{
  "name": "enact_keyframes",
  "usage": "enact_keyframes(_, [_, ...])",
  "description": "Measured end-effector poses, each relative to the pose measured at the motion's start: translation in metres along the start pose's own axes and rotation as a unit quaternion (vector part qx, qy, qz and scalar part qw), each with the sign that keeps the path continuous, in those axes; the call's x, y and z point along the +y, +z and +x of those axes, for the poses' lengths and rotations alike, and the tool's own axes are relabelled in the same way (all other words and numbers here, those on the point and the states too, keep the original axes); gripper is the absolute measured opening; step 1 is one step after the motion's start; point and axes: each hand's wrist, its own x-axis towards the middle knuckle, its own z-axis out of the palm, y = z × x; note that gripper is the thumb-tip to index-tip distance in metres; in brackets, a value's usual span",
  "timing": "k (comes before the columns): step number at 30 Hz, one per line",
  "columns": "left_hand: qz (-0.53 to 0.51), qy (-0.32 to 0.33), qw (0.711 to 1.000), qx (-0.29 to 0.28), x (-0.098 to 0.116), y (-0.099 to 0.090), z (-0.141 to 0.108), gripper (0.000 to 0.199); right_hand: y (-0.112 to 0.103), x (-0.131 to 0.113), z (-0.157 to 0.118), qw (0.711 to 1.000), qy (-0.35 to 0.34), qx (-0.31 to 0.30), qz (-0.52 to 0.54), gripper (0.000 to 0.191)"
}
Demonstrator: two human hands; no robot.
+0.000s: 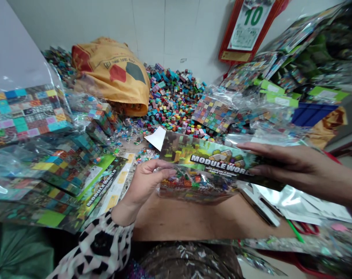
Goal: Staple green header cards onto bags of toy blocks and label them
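A clear plastic bag [199, 190] of small coloured cubes hangs below a folded printed header card [205, 155] that reads "MODULE WORLD". My left hand [143, 180] pinches the left end between thumb and fingers, where card and bag meet. My right hand [292, 166] is closed over the right end of the card, fingers on top and thumb on the front. Both hands hold it over the brown work surface [176, 221]. A stapler [260, 203] lies close below my right hand.
Loose coloured cubes [176, 97] are heaped against the wall beside a yellow sack [109, 73]. Filled bags [62, 166] are stacked at left, one with a similar card. White sheets, a green pen [295, 231] and red-handled scissors [308, 228] lie at right, near a blue bin [313, 114].
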Motion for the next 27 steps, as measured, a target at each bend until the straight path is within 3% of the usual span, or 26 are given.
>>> enact_keyframes(3, [-0.011, -0.013, 1.000, -0.024, 0.0007, 0.0005, 0.0015, 0.012, -0.0004, 0.0009, 0.0000, 0.998, -0.001, -0.043, 0.036, 0.050])
enact_keyframes(6, [-0.039, -0.029, 0.998, -0.050, -0.0025, 0.0011, 0.0028, 0.013, -0.0008, 0.0022, 0.0000, 0.998, 0.010, -0.044, 0.047, 0.051])
enact_keyframes(10, [-0.047, -0.040, 0.998, -0.029, -0.0056, 0.0029, 0.0038, 0.012, 0.0005, 0.0019, 0.0018, 0.997, 0.010, -0.058, 0.047, 0.050])
enact_keyframes(17, [-0.068, -0.044, 0.996, -0.042, 0.0025, 0.0067, 0.0032, 0.019, 0.0010, 0.0003, 0.0028, 0.998, -0.004, -0.046, 0.044, 0.048])
enact_keyframes(27, [-0.079, 0.018, 0.997, 0.021, -0.0049, 0.0098, -0.0014, 0.019, 0.0005, -0.0063, 0.0044, 0.998, -0.044, -0.046, 0.006, 0.046])
